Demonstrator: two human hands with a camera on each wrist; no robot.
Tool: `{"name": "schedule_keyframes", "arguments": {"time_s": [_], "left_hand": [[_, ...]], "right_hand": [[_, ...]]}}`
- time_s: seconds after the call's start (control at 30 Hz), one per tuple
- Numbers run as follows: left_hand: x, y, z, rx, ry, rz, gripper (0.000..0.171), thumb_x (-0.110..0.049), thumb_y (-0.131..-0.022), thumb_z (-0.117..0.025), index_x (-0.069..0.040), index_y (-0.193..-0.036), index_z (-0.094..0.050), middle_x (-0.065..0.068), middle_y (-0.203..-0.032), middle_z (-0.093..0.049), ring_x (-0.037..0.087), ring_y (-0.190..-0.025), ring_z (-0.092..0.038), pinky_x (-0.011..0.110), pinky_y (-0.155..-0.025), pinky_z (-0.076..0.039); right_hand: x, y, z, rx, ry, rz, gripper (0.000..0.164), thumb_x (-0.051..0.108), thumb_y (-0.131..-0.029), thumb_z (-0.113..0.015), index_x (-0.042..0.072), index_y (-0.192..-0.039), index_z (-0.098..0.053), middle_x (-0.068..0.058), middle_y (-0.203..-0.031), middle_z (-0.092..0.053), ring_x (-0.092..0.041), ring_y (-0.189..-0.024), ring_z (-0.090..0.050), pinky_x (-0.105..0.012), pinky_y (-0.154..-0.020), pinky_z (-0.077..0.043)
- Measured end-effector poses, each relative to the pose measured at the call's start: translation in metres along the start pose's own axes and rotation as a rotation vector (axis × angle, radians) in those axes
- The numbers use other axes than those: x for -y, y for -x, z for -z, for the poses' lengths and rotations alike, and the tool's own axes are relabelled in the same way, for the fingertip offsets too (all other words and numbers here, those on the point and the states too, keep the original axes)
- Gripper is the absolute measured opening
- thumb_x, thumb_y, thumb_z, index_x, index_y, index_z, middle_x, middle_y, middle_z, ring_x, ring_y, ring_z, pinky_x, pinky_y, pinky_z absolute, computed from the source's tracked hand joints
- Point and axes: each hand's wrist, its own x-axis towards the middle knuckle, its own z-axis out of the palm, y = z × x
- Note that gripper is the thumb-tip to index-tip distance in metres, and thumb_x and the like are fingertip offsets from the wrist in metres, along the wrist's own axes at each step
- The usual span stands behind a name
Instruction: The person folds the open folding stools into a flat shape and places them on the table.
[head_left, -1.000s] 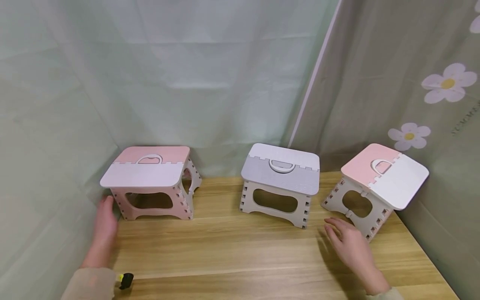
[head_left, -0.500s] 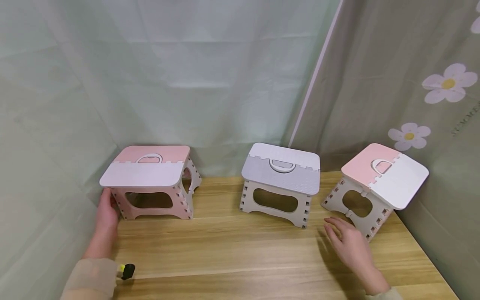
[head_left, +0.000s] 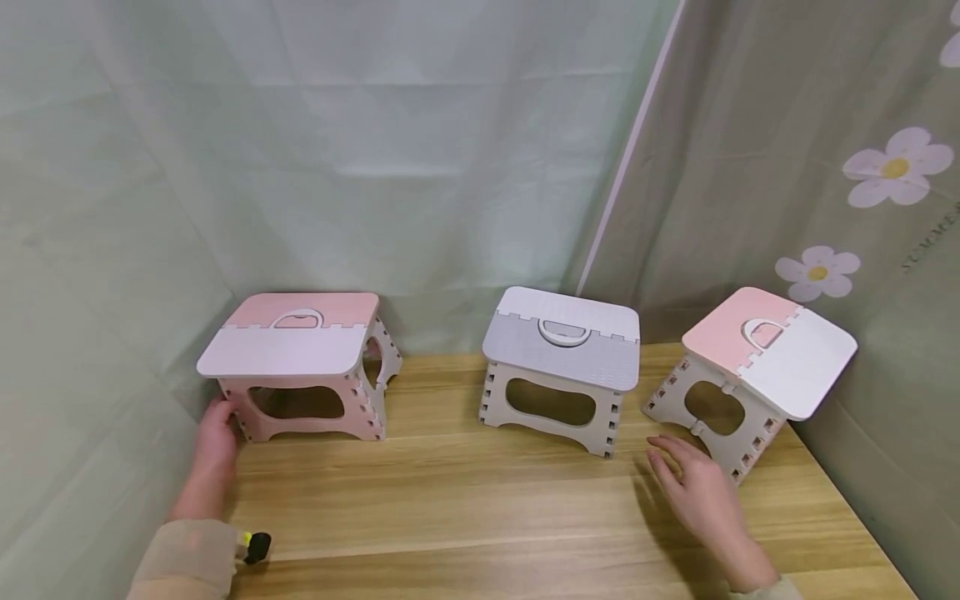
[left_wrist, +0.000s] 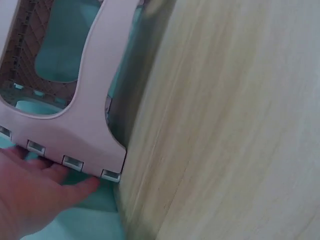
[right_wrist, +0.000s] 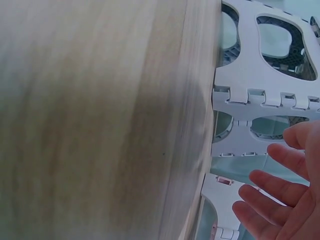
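A folding step stool [head_left: 292, 350] with a pink and white top stands unfolded at the left of the wooden table. My left hand [head_left: 216, 437] is at its left side, low by the leg panel; in the left wrist view the fingers [left_wrist: 80, 190] reach along the notched edge of the pink leg [left_wrist: 95, 135]. A grey and white folding stool [head_left: 562, 350] stands in the middle. At the right, another pink and white stool [head_left: 772, 358] stands turned at an angle. My right hand [head_left: 697, 492] hovers before it, fingers spread and holding nothing.
Pale curtains [head_left: 375, 167] hang behind and at both sides, close to the stools. The wooden table top [head_left: 450, 517] runs toward me, its right edge slanting down past the right stool. A black and yellow piece [head_left: 257, 547] sits at my left cuff.
My left hand rose slightly along the left stool's side, then came back down a little. That stool has shifted very slightly left. The right hand and the other stools hold still.
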Motion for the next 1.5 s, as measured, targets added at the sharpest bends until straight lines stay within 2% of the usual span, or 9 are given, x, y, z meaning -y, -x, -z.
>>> {"name": "schedule_keyframes", "arguments": {"time_s": [0.13,0.2,0.27,0.43,0.73,0.93,1.03,1.27,1.5], "left_hand": [[0.011,-0.004,-0.001,-0.011,-0.312,-0.074,0.065,-0.025,-0.109,-0.043,0.004,-0.165,-0.024,0.025,-0.166,-0.031,0.037,-0.144,-0.033,0.038,-0.117,-0.032],[0.015,-0.007,-0.002,-0.021,-0.38,-0.091,0.065,-0.019,-0.107,-0.049,0.007,-0.162,-0.026,0.028,-0.161,-0.036,0.04,-0.137,-0.037,0.041,-0.111,-0.035],[0.018,-0.009,-0.002,-0.024,-0.405,-0.089,0.069,-0.018,-0.106,-0.054,0.008,-0.162,-0.024,0.031,-0.162,-0.035,0.042,-0.137,-0.038,0.048,-0.113,-0.037],[0.021,-0.012,-0.003,-0.015,-0.398,-0.068,0.077,-0.02,-0.106,-0.058,0.006,-0.165,-0.017,0.033,-0.166,-0.028,0.046,-0.144,-0.033,0.061,-0.121,-0.028],[0.02,-0.007,-0.006,-0.025,-0.416,-0.093,0.074,-0.016,-0.105,-0.058,0.01,-0.162,-0.019,0.035,-0.161,-0.032,0.046,-0.14,-0.035,0.06,-0.119,-0.03],[0.023,0.001,-0.011,-0.041,-0.418,-0.103,0.075,-0.014,-0.101,-0.06,0.012,-0.159,-0.02,0.038,-0.159,-0.033,0.048,-0.14,-0.035,0.062,-0.119,-0.028],[0.024,0.007,-0.014,-0.058,-0.392,-0.103,0.076,-0.011,-0.1,-0.061,0.011,-0.16,-0.019,0.036,-0.159,-0.033,0.047,-0.14,-0.035,0.059,-0.118,-0.03],[0.025,0.021,-0.022,-0.107,-0.375,-0.12,0.075,-0.006,-0.096,-0.06,0.007,-0.16,-0.023,0.03,-0.156,-0.038,0.038,-0.135,-0.037,0.039,-0.109,-0.033],[0.027,0.036,-0.028,-0.124,-0.379,-0.106,0.075,-0.005,-0.095,-0.06,0.012,-0.157,-0.02,0.038,-0.154,-0.037,0.045,-0.139,-0.035,0.056,-0.117,-0.03]], "right_hand": [[0.0,0.0,-0.001,0.002,0.0,0.002,0.025,0.022,-0.104,-0.071,0.008,-0.125,-0.077,-0.02,-0.13,-0.072,-0.046,-0.113,-0.07,-0.064,-0.09,-0.054],[0.0,-0.001,-0.001,0.006,0.001,0.001,0.026,0.023,-0.105,-0.071,0.008,-0.125,-0.077,-0.02,-0.13,-0.072,-0.046,-0.114,-0.07,-0.064,-0.091,-0.054],[0.0,-0.001,-0.002,0.009,-0.003,-0.001,0.026,0.023,-0.105,-0.071,0.008,-0.125,-0.077,-0.021,-0.13,-0.072,-0.046,-0.114,-0.07,-0.064,-0.091,-0.054],[-0.002,0.0,-0.002,0.001,-0.018,0.0,0.025,0.021,-0.105,-0.071,0.007,-0.124,-0.077,-0.021,-0.13,-0.072,-0.046,-0.114,-0.07,-0.064,-0.092,-0.053],[-0.001,-0.002,-0.001,-0.015,-0.028,0.013,0.024,0.02,-0.104,-0.073,0.007,-0.123,-0.078,-0.021,-0.129,-0.073,-0.046,-0.115,-0.069,-0.064,-0.093,-0.053],[-0.002,-0.002,-0.004,-0.089,-0.031,0.064,0.021,0.012,-0.098,-0.077,0.008,-0.119,-0.079,-0.017,-0.122,-0.076,-0.042,-0.109,-0.072,-0.06,-0.09,-0.055],[0.0,-0.002,-0.005,-0.135,-0.024,0.095,0.019,0.008,-0.096,-0.078,0.009,-0.115,-0.08,-0.014,-0.118,-0.078,-0.038,-0.106,-0.074,-0.057,-0.087,-0.055],[0.009,-0.004,-0.005,-0.168,-0.047,0.132,0.018,0.005,-0.095,-0.078,0.01,-0.112,-0.081,-0.01,-0.114,-0.079,-0.034,-0.103,-0.076,-0.052,-0.087,-0.053],[0.021,-0.007,-0.002,-0.154,-0.072,0.161,0.02,0.004,-0.094,-0.079,0.012,-0.112,-0.081,-0.008,-0.113,-0.08,-0.03,-0.101,-0.076,-0.048,-0.087,-0.054]]}}
